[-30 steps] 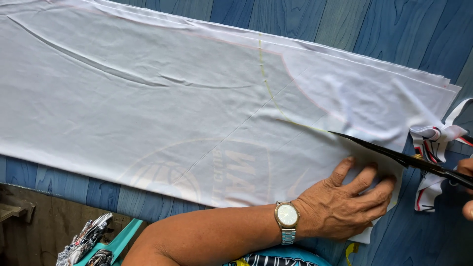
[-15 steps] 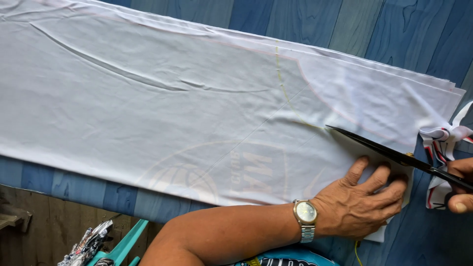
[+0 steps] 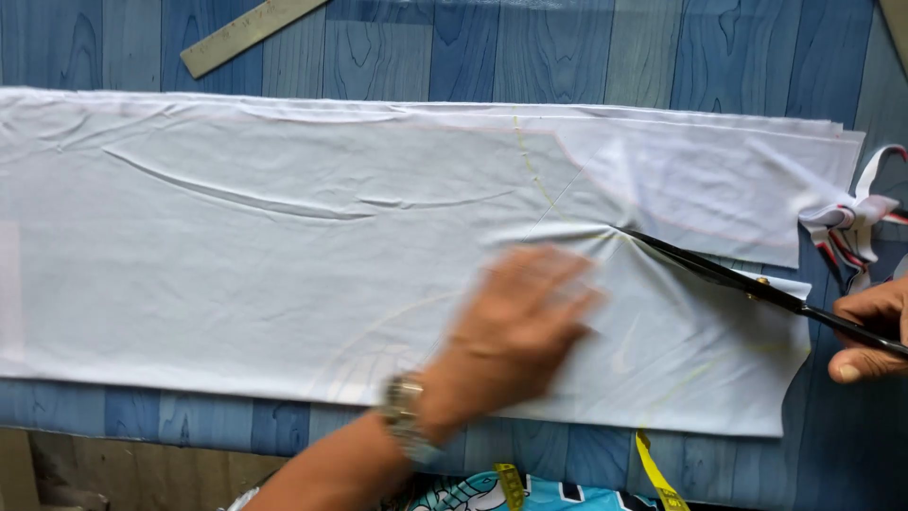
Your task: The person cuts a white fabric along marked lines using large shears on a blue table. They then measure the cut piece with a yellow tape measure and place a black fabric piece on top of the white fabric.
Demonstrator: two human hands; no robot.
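Note:
A long piece of white fabric (image 3: pixel 284 255) lies flat on a blue wood-patterned surface (image 3: pixel 530 47), with faint chalk lines drawn on it. My right hand (image 3: pixel 868 331) at the right edge grips black scissors (image 3: pixel 728 279), whose blades reach into a cut from the fabric's right end and bunch the cloth at the tip. My left hand (image 3: pixel 515 331), blurred and wearing a wristwatch, rests fingers spread on the fabric just left of the blade tips.
A metal ruler (image 3: pixel 248 33) lies at the top left beyond the fabric. A striped strip of cloth (image 3: pixel 851 227) sits at the right end. A yellow measuring tape (image 3: pixel 653 468) hangs near the front edge, above patterned blue clothing.
The scissors have advanced leftward, lengthening the cut. My left hand has slid left along the fabric. The view has shifted, and the ruler now shows.

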